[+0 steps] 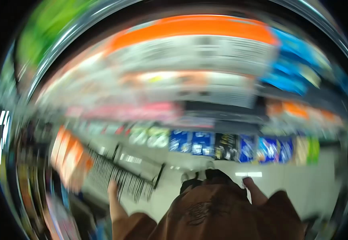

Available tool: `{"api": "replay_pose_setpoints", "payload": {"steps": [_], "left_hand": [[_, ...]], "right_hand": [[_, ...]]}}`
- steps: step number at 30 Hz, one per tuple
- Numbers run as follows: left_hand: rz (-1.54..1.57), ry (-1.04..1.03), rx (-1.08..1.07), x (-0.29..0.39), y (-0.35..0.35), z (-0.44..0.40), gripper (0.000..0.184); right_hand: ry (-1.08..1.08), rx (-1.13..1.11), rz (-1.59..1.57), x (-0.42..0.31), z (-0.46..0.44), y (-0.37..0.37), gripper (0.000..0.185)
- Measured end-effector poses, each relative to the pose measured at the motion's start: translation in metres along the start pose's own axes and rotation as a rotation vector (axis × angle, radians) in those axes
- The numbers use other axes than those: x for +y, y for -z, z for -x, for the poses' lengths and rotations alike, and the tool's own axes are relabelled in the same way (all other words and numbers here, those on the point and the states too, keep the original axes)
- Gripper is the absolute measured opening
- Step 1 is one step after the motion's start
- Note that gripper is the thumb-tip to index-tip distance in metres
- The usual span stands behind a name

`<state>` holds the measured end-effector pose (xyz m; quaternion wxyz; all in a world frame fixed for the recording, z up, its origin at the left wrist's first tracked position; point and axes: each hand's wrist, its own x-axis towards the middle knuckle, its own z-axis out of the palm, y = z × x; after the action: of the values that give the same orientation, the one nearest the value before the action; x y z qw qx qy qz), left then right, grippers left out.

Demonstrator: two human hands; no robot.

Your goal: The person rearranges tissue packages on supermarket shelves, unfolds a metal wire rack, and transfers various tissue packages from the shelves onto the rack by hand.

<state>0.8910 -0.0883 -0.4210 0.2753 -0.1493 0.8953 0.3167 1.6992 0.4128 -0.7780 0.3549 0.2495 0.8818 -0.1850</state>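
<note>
My left hand (113,186) is at the lower left, over the near edge of a dark wire rack or basket (122,176); blur hides its fingers and whether they grip the wire. On the right, my right hand (248,183) hangs beside the brown shirt, above the pale floor, with its fingers too small and smeared to make out. Orange and white packs (68,158) stand at the far left end of the wire rack.
Ahead are shelves (222,106) with large orange and white packs (194,52) and blue packs (290,68). A row of blue bags (202,143) lines the lowest level. More goods stand along the left. My shoes (185,176) are on the glossy floor (302,184).
</note>
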Motion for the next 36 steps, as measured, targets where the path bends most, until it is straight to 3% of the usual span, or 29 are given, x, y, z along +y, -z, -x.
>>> {"api": "replay_pose_setpoints", "payload": {"steps": [1,3,4,6,8,9,14,19,27,30,32,36], "left_hand": [[-0.003,0.008,0.039,-0.010,-0.017,0.001,0.059],[-0.557,-0.081,0.152,0.031,-0.030,0.082,0.054],[-0.578,-0.044,0.181,0.033,-0.037,0.098,0.059],[-0.617,0.030,0.236,0.040,-0.051,0.125,0.071],[-0.592,0.050,0.199,0.061,-0.058,0.180,0.073],[-0.583,0.044,0.225,0.050,-0.064,0.180,0.071],[-0.574,0.063,0.215,0.026,-0.089,0.228,0.070],[-0.521,0.031,0.222,0.012,-0.112,0.285,0.071],[-0.444,-0.064,0.155,0.014,-0.170,0.357,0.075],[-0.414,-0.122,0.079,0.008,-0.190,0.380,0.075],[-0.387,-0.149,0.035,0.007,-0.203,0.392,0.077],[-0.434,-0.147,0.025,-0.002,-0.234,0.426,0.072]], "right_hand": [[-0.182,0.109,-0.479,0.008,0.001,0.003,0.014],[0.148,0.134,-0.023,0.005,0.019,0.076,0.017],[0.321,0.212,0.061,0.020,0.008,0.086,0.024],[0.194,0.111,-0.470,0.018,-0.004,0.122,0.024],[-0.197,-0.174,-1.039,-0.004,0.001,0.168,0.026],[-0.310,-0.255,-1.126,-0.009,0.001,0.186,0.027],[-0.225,-0.118,-1.048,-0.031,-0.005,0.254,0.027],[-0.089,-0.059,-0.928,-0.063,-0.001,0.260,0.029],[0.498,-0.040,-0.674,-0.159,0.046,0.242,0.033],[0.620,0.166,-0.544,-0.200,0.128,0.287,0.033],[0.663,0.189,-0.469,-0.219,0.155,0.309,0.038],[1.012,0.629,-0.221,-0.267,0.198,0.359,0.059]]}}
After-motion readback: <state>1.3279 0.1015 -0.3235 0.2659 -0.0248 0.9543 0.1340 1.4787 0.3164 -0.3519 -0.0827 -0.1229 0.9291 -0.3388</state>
